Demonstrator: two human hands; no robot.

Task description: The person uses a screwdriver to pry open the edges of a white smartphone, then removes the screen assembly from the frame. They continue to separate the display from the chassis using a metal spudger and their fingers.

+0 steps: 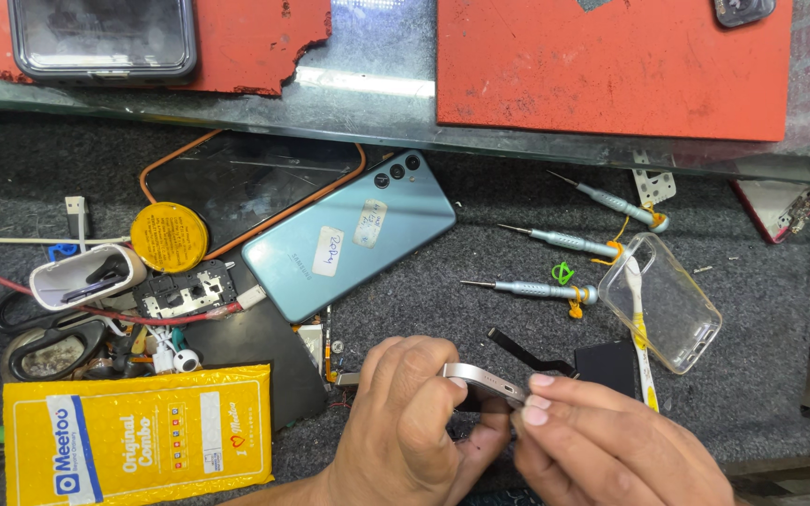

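Note:
Low in the head view, my left hand [410,426] and my right hand [611,450] meet around a thin silver phone frame [485,379], held edge-on. Left fingers wrap its near end; right fingertips pinch its right corner. A black flex cable [529,351] trails from behind it toward a small black block [607,365]. Above lies a teal phone [353,234], back up, with white stickers. Three silver precision screwdrivers [532,289] lie to the right, tips pointing left.
A clear phone case [672,305] with a toothbrush [637,328] lies right. A yellow padded packet [138,436], yellow round tin [169,236], circuit board [185,290], orange-rimmed case [236,183] and scissors [49,342] crowd the left. Orange mats [611,70] lie on a glass shelf above.

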